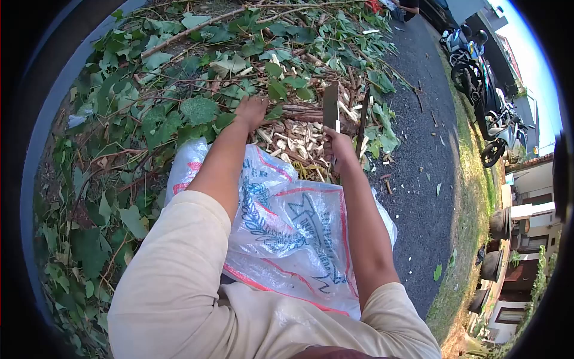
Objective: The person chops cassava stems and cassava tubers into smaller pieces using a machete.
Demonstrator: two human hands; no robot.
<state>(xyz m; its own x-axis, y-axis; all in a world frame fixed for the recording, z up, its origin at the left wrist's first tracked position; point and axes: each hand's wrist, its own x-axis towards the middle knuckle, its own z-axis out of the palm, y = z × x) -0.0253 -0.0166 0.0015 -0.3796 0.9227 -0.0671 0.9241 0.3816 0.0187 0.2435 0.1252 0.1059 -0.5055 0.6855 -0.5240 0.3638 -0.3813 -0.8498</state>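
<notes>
My right hand (338, 143) grips a broad-bladed knife (330, 107), its flat blade pointing up and away from me. Beside it a long dark blade-like piece (362, 124) stands nearly upright; what it is I cannot make out. My left hand (252, 112) is curled down among leaves near the left end of a brown log (305, 115), and whatever its fingers close on is hidden. Around the log lie many pale wood chips (293, 140). A white printed plastic sack (293, 233) covers my lap, under both forearms.
Cut leafy branches (161, 125) heap up to the left and ahead, with a long bare stick (197, 36) across them. Asphalt (418, 179) runs along the right. Motorbikes (487, 102) stand beyond a grass strip (466, 173). Part of a person (409, 8) shows at the top.
</notes>
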